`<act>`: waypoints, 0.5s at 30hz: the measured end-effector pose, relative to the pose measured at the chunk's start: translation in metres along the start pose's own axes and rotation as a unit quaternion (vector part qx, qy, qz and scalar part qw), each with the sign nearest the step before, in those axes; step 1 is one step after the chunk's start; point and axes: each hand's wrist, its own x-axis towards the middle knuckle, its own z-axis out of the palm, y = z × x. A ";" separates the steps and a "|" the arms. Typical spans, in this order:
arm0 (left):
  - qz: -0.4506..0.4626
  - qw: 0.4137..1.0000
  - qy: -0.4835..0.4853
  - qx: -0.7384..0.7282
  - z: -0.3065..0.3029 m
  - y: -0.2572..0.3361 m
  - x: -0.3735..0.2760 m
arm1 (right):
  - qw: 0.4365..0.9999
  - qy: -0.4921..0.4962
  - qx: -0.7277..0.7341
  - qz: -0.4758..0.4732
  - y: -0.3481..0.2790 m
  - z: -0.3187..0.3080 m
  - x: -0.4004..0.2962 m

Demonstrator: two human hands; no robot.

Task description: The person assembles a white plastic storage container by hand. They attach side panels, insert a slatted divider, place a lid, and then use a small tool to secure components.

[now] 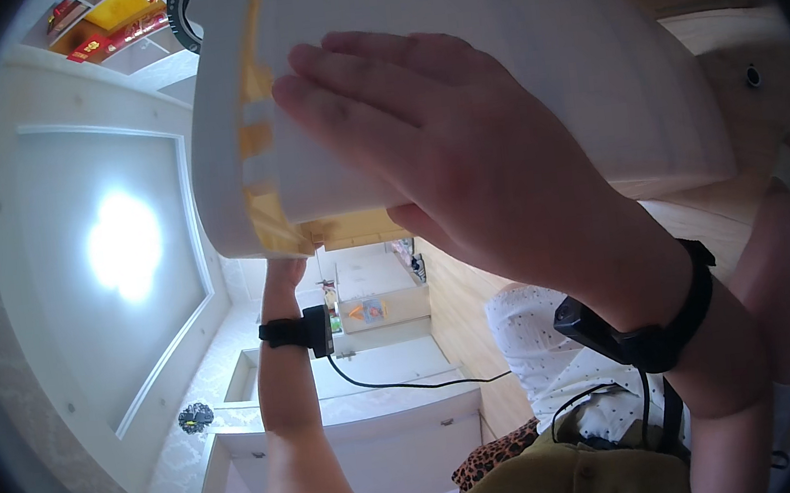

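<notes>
A large, smooth white panel or casing point(312, 10) with rounded corners fills the upper middle of the view. A yellow band with pale patches point(255, 138) runs along its left side. My right hand point(426, 128) lies flat over the panel, back towards me, fingers extended; its fingertips are near the band. At the panel's lower left corner is my left hand point(289, 270), with its fingers mostly hidden behind the edge. A yellow inner part point(357, 229) shows beneath the panel's lower edge. Each wrist wears a black strap with a small device.
The view is turned sideways, with a bright ceiling light point(124, 246) at left and wood floor point(464, 290) at right. A black cable point(417, 386) hangs from the left wrist device. Shelves point(119, 23) stand at upper left, and white doors point(402, 455) are below.
</notes>
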 end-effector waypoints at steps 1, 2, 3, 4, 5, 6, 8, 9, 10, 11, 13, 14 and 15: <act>0.005 1.000 0.001 0.004 -0.002 0.001 0.001 | 1.000 -0.001 -0.005 -0.003 0.000 0.000 0.000; 0.009 1.000 0.001 0.008 -0.003 0.002 0.002 | 1.000 0.000 -0.009 -0.005 0.000 -0.001 0.000; 0.012 1.000 0.002 0.010 -0.006 -0.001 0.002 | 1.000 -0.002 -0.011 -0.005 0.000 -0.001 -0.001; 0.020 1.000 0.015 0.003 -0.013 -0.008 0.005 | 1.000 -0.002 -0.011 -0.005 -0.001 -0.001 -0.002; 0.028 0.999 0.028 -0.004 -0.018 -0.012 0.007 | 1.000 -0.002 -0.010 -0.004 -0.002 -0.001 -0.003; 0.035 0.998 0.040 -0.011 -0.022 -0.016 0.009 | 1.000 -0.003 -0.009 -0.002 -0.003 -0.001 -0.004; 0.041 0.998 0.053 -0.012 -0.032 -0.019 0.011 | 1.000 -0.002 -0.003 0.003 -0.004 -0.001 -0.006; 0.039 0.998 0.046 -0.009 -0.030 -0.017 0.011 | 1.000 0.000 -0.002 0.005 -0.004 -0.002 -0.007; 0.031 0.999 0.034 -0.002 -0.029 -0.012 0.010 | 1.000 0.002 0.000 0.007 -0.004 -0.002 -0.008; 0.020 1.000 0.020 0.005 -0.029 -0.009 0.006 | 1.000 0.002 -0.001 0.008 -0.004 -0.001 -0.010; 0.001 1.000 -0.022 0.017 -0.025 0.000 0.003 | 1.000 0.004 -0.009 0.006 -0.005 0.000 -0.017; -0.006 0.999 -0.040 0.021 -0.021 0.003 0.003 | 1.000 0.002 -0.013 0.006 -0.004 0.001 -0.019; -0.011 0.998 -0.052 0.026 -0.021 0.009 0.000 | 1.000 0.004 -0.012 0.007 -0.005 0.001 -0.021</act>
